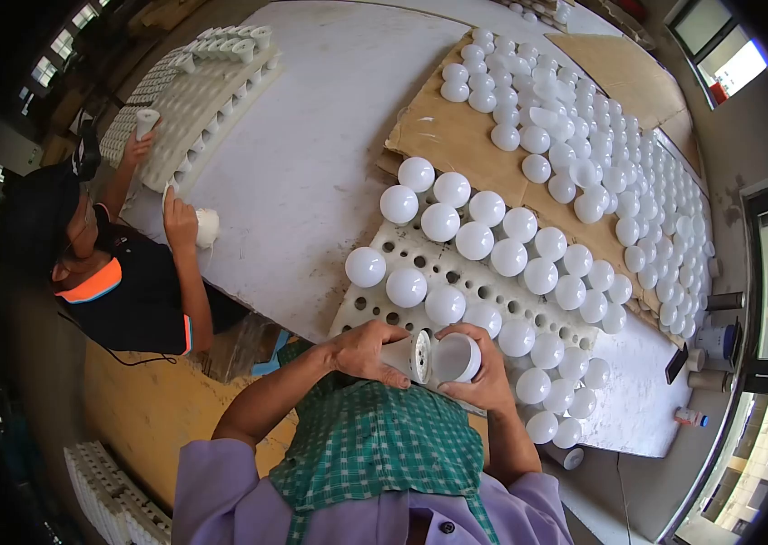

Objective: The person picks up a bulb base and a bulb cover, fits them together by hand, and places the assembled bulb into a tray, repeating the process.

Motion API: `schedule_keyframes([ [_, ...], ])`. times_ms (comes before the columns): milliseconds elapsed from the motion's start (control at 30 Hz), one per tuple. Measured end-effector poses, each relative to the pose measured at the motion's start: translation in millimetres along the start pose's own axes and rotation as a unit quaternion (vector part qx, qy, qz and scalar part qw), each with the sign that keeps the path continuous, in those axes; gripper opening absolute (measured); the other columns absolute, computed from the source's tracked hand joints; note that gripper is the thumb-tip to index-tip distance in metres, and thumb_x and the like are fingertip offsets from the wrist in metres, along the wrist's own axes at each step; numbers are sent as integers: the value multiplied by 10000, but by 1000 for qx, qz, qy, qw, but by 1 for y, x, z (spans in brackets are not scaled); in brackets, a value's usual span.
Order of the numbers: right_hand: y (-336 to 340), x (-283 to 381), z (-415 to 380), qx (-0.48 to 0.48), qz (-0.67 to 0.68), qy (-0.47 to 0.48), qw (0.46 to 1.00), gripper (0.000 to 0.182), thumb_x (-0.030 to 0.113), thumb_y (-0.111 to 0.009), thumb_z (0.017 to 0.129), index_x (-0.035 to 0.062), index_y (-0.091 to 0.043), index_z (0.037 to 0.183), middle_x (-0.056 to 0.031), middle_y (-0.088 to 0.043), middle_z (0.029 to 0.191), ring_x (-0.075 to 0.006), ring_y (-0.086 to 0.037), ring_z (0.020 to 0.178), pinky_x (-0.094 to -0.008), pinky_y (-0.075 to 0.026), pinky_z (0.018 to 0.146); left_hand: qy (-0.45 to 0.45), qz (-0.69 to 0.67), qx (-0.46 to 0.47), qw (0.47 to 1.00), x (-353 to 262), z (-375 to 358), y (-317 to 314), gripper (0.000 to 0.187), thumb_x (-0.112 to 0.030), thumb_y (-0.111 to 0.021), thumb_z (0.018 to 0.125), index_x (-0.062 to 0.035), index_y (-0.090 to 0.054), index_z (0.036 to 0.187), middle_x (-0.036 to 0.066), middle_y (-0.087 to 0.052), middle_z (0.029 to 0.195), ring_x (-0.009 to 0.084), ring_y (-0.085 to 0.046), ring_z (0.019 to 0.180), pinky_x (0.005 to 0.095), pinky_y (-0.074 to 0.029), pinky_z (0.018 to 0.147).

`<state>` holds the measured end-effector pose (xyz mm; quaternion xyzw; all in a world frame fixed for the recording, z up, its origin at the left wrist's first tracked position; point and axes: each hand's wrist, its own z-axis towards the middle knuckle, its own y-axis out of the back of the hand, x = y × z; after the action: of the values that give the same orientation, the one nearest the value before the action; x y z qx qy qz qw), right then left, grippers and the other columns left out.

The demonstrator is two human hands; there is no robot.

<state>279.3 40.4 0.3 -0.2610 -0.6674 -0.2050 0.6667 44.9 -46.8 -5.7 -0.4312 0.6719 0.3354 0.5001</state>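
My left hand (361, 351) is closed round a white cone-shaped bulb base (419, 356), its round open end turned to the right. In my right hand (489, 374) is a white bulb cover (455, 358), fingers wrapped about its far side. The base and the cover face each other at close range over my checked apron (375, 436). Just beyond them lies a white foam tray (416, 252) with rows of holes, where several round white bulbs (406, 287) stand upright.
Many white domes (536, 169) rest on brown cardboard (443, 123) at the far right. Across the table (329, 109) on the left, a person (121, 282) holds a white bulb base (147, 121) beside a foam tray (193, 104). A small bottle (691, 417) is at the right edge.
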Motion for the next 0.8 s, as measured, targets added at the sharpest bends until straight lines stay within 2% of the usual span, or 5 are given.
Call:
schedule_keyframes([
  [267,-1,-3,-5,29,-103,13,994,771,173,-854,557,69,-485,1226,-110,-565,1186,-248,-552,1117,-364,-427,959,9,19,-9,1000,-11,-3,-2,573,-334,-856,646,14,-630,1042,101,-683,906,143,-628,842,297,-490,743],
  [367,-2,5,-3,43,-169,41,984,771,186,-854,564,76,-484,1231,-122,-566,1173,-278,-574,1083,-381,-454,917,18,32,-6,999,-13,-4,-1,571,-334,-857,644,15,-633,1037,101,-683,889,142,-631,826,299,-491,727],
  [667,-8,23,1,82,-271,25,959,783,230,-842,593,73,-455,1256,-144,-555,1163,-355,-584,1031,-423,-489,849,46,65,-4,997,-13,-6,-2,606,-335,-858,637,21,-631,1071,123,-689,927,159,-645,858,301,-504,761],
  [800,-8,23,1,91,-266,24,959,784,234,-835,604,70,-446,1265,-154,-550,1167,-368,-582,1028,-434,-494,842,45,66,-5,997,-15,-7,-1,613,-336,-859,633,24,-632,1074,125,-690,920,159,-646,848,302,-505,753],
])
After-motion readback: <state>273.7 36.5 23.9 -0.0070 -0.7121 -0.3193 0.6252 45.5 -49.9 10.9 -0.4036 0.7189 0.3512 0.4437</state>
